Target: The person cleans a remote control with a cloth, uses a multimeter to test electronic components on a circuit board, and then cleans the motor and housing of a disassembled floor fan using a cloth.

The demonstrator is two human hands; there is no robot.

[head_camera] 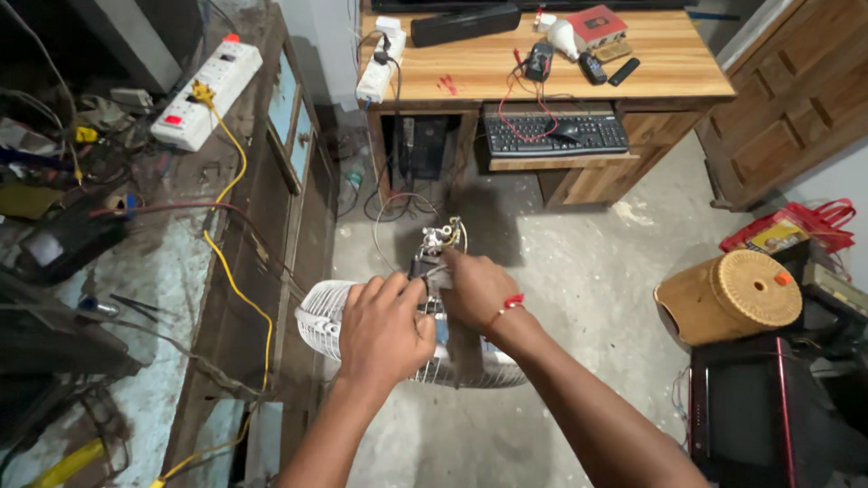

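The white fan (411,348) lies in the lower middle of the frame, just above the concrete floor (579,271), its wire grille facing left and its bare motor assembly (438,244) with loose wires poking up toward the frame's centre. The left hand (384,330) is curled closed over the fan's body just behind the grille, holding it steady. The right hand (475,289), a red thread at its wrist, is closed with its fingers pinched on the motor's wiring; what exactly they pinch is too small to tell. By my reading, the work is at the wiring stage, and any further handling there would call for a firm brace and fine fingertip control. At the top stands a wooden bench (542,68) with a keyboard (556,134); a white power strip (208,90) with a yellow cable lies upper left.
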